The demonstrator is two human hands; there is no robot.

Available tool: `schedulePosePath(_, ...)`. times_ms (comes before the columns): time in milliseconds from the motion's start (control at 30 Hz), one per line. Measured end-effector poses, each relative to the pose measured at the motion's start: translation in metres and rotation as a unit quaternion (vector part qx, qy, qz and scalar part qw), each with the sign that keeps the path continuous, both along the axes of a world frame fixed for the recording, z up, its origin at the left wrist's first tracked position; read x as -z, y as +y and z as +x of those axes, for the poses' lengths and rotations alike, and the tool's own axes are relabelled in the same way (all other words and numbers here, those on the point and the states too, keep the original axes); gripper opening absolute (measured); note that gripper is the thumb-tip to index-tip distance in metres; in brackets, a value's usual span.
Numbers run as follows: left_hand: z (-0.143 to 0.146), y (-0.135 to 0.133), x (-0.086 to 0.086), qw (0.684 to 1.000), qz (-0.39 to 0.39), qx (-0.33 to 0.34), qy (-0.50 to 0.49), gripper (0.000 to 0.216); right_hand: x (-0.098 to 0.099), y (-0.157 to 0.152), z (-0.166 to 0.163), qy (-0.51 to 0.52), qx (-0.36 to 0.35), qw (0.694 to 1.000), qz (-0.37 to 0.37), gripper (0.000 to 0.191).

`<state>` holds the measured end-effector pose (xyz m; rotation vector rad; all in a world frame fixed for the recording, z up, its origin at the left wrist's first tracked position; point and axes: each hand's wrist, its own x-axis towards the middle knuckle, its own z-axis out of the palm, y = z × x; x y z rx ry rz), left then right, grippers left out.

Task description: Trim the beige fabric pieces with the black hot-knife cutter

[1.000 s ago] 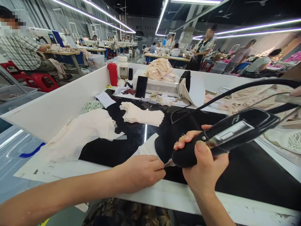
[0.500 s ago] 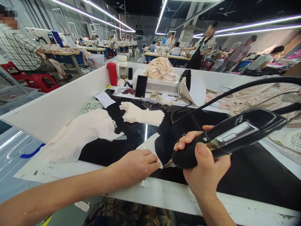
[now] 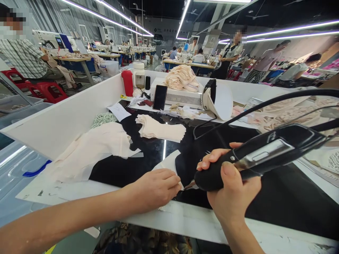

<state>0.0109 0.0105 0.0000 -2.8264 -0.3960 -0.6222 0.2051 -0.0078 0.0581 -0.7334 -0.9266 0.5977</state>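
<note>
Two hands work at the near edge of the table (image 3: 286, 203); left hand (image 3: 156, 188) has its fingers curled down on the small pale fabric piece (image 3: 169, 163), holding it against the black top; whether it pins or pinches the cloth I cannot tell; right hand (image 3: 234, 194) is clenched round the black corded cutting tool (image 3: 254, 157), thumb on top; metal tip (image 3: 189, 184) sits at the piece's lower right corner, just beside the left fingertips; versus a second ago the left fingertips have pulled back leftward off the tip, so more of the piece shows; over the last half second almost nothing moves; right hand and tool sit slightly lower, same grip; my read: the trim along that edge is mid-way, with the hold re-set clear of the blade; stack of cut pieces (image 3: 160, 130) and larger pale cloth (image 3: 92, 148) lie farther back, unchanged.
</note>
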Motion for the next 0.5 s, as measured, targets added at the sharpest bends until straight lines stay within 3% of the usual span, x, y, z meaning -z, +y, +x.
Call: schedulePosePath(500,-0.0046,-0.0015,0.0067,0.995,-0.086,-0.033,0.026,0.026,-0.0034,-0.0029,-0.0011,0.002,-0.004,1.000,0.002,0.045)
